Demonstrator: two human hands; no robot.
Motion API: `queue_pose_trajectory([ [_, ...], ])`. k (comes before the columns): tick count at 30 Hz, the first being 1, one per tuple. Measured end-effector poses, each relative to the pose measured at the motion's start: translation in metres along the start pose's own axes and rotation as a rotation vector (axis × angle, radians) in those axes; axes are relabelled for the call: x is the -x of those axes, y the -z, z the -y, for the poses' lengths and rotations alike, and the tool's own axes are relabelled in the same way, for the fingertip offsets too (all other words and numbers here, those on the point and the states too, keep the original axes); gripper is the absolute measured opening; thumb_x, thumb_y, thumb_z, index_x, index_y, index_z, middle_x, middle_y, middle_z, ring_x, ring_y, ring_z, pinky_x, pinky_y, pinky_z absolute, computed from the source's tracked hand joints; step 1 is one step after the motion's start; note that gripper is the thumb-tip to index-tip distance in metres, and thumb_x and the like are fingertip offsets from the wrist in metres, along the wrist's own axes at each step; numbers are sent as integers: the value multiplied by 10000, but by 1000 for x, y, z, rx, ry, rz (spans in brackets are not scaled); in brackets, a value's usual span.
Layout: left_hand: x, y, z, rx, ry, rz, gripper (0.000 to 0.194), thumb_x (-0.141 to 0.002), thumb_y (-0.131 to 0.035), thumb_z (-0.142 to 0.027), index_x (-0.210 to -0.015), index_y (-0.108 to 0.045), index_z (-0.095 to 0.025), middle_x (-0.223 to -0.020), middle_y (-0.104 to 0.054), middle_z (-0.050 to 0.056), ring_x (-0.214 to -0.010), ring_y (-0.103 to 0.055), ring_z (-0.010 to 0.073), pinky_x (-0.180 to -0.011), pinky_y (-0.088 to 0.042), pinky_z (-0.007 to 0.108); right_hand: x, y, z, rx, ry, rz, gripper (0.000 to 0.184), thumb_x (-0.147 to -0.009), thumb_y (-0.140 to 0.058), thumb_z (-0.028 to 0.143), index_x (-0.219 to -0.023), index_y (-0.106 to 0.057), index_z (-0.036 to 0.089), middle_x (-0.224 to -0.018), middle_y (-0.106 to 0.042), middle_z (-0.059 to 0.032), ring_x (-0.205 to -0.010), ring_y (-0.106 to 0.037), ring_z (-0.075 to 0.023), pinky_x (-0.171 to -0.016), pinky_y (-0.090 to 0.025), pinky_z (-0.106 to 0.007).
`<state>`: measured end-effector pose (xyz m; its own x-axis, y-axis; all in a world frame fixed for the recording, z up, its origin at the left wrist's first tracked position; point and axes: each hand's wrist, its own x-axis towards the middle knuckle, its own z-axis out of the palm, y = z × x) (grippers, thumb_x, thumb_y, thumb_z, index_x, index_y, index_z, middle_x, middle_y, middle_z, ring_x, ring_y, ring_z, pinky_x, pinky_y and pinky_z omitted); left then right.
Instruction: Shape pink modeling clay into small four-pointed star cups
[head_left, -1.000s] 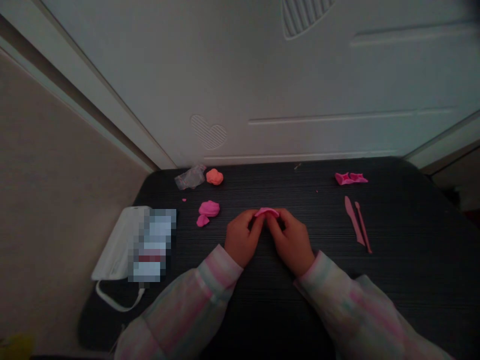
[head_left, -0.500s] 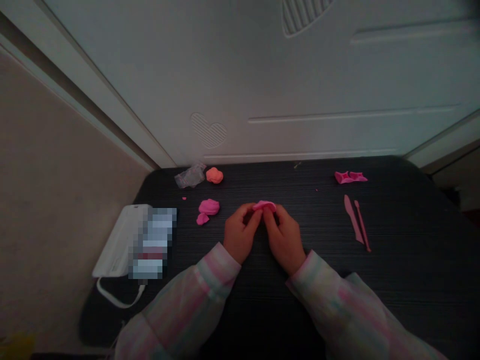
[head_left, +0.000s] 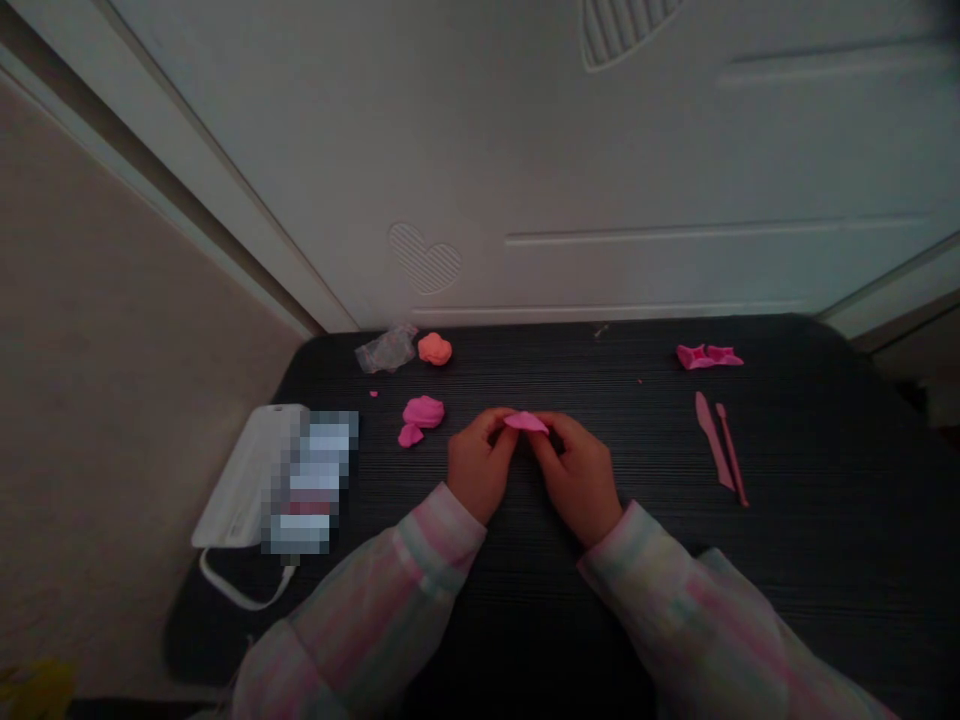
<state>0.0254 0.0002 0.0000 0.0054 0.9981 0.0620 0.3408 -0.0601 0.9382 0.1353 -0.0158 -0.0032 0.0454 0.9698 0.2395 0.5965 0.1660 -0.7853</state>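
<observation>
A thin, flattened piece of pink modelling clay (head_left: 526,422) is pinched between both hands above the dark table. My left hand (head_left: 480,465) grips its left end with thumb and fingers. On the other end, my right hand (head_left: 577,475) closes thumb and fingertips; some fingers of each hand are hidden behind. Left of my left hand lies a larger pink clay lump (head_left: 424,412), with a smaller pink lump (head_left: 410,436) touching it. An orange clay lump (head_left: 435,349) sits farther back, beside a crumpled clear plastic bag (head_left: 387,350).
At right on the black table (head_left: 525,580) lie a pink plastic knife (head_left: 712,437) and a thin pink stick tool (head_left: 732,455). Behind them are pink moulded pieces (head_left: 709,357). A white power bank (head_left: 244,480) and a cabled phone (head_left: 315,480) rest at left. A white panel (head_left: 600,180) rises behind.
The pink clay between my fingers has turned and now looks flatter, its right end tilted down. Both hands keep their pinch. The whole view has shifted slightly.
</observation>
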Motion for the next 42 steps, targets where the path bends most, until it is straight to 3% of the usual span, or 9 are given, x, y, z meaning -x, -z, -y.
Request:
queue_pose_trajectory([
  [9, 3, -1, 1, 33, -78, 28, 190, -747, -506, -203, -916, -581, -162, -872, -646, 26, -788, -597, 124, -713, -468, 229, -2, 5, 0, 43, -63, -20, 156, -777, -446, 241, -783, -586, 171, -694, -628, -23, -608, -560, -140, -560, -417, -239],
  [17, 2, 3, -2, -120, -71, -35, 168, -761, -494, -235, -781, -638, -152, -728, -659, 3, -668, -588, 103, -625, -456, 198, -2, 7, 0, 52, 32, 1, 210, -798, -434, 276, -890, -597, 180, -805, -648, -32, -696, -580, -143, -634, -425, -242],
  [20, 2, 3, -1, -143, -94, -31, 169, -765, -490, -233, -768, -642, -159, -727, -660, -3, -662, -587, 101, -624, -453, 200, -2, 8, -2, 109, 53, -18, 203, -803, -426, 274, -840, -601, 178, -741, -642, -22, -639, -572, -133, -595, -417, -229],
  [24, 3, 2, 0, -142, -114, -12, 178, -772, -485, -241, -782, -647, -168, -763, -670, -5, -722, -600, 107, -683, -457, 204, -2, 8, -4, 191, 39, -41, 194, -797, -436, 271, -756, -596, 169, -643, -623, -6, -559, -552, -120, -538, -395, -214],
  [27, 3, 2, -1, -112, -95, -26, 210, -749, -521, -259, -897, -630, -158, -868, -670, 15, -762, -607, 111, -708, -469, 203, -2, 9, -3, 217, 33, -44, 196, -796, -443, 274, -734, -594, 165, -618, -617, 0, -535, -546, -112, -522, -387, -206],
  [30, 3, 2, 0, -110, -94, -57, 257, -726, -552, -259, -946, -616, -143, -924, -663, 34, -784, -611, 119, -735, -474, 212, -2, 9, -1, 190, 40, -30, 192, -796, -446, 268, -758, -605, 166, -634, -628, 0, -545, -553, -108, -539, -399, -201],
  [36, 4, 3, 2, -133, -178, -102, 177, -751, -521, -226, -842, -650, -147, -833, -682, 21, -748, -615, 109, -737, -472, 209, -2, 9, 2, 101, 50, -40, 202, -774, -484, 301, -874, -604, 173, -776, -655, -17, -651, -583, -122, -612, -433, -213],
  [42, 4, 2, 0, -140, -180, -46, 159, -753, -517, -222, -823, -642, -155, -788, -674, 9, -715, -604, 103, -691, -475, 203, -2, 9, 1, 96, 18, -72, 157, -765, -495, 271, -800, -616, 178, -713, -652, -6, -607, -579, -116, -584, -439, -211],
])
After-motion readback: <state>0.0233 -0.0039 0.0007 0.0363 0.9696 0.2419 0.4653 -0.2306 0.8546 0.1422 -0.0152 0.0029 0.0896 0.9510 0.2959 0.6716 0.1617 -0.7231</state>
